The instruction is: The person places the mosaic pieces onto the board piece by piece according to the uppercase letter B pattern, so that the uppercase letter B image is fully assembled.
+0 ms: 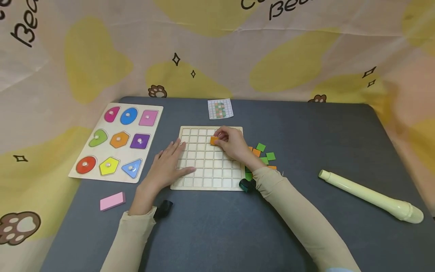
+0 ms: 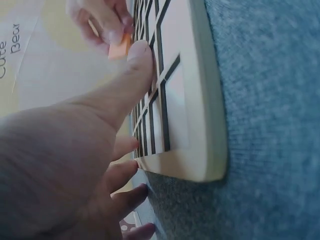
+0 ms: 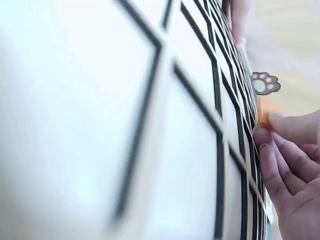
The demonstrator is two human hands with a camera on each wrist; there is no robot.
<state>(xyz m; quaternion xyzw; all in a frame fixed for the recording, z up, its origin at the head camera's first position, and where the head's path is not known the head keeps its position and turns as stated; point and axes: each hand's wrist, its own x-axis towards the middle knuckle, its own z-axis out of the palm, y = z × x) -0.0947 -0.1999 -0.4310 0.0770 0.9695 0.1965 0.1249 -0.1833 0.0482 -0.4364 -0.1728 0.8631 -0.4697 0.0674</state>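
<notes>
A white grid board [image 1: 204,173] with a pale wooden frame lies mid-table. My right hand [image 1: 233,143] pinches an orange square tile [image 1: 213,140] between thumb and fingers over the board's upper part. In the right wrist view the orange tile [image 3: 269,111] is at the board's surface; whether it sits in a cell I cannot tell. My left hand [image 1: 166,166] rests with fingers spread along the board's left edge, its thumb lying on the grid. Loose green tiles [image 1: 270,156] and orange tiles [image 1: 256,152] lie right of the board, partly behind the right wrist.
A patterned card [image 1: 220,109] lies beyond the board. To the left are a knobbed shape puzzle [image 1: 113,151] and a pink block [image 1: 112,201]. A pale yellow tube [image 1: 370,195] lies at the right. Patterned cloth [image 1: 210,49] hangs behind the dark table.
</notes>
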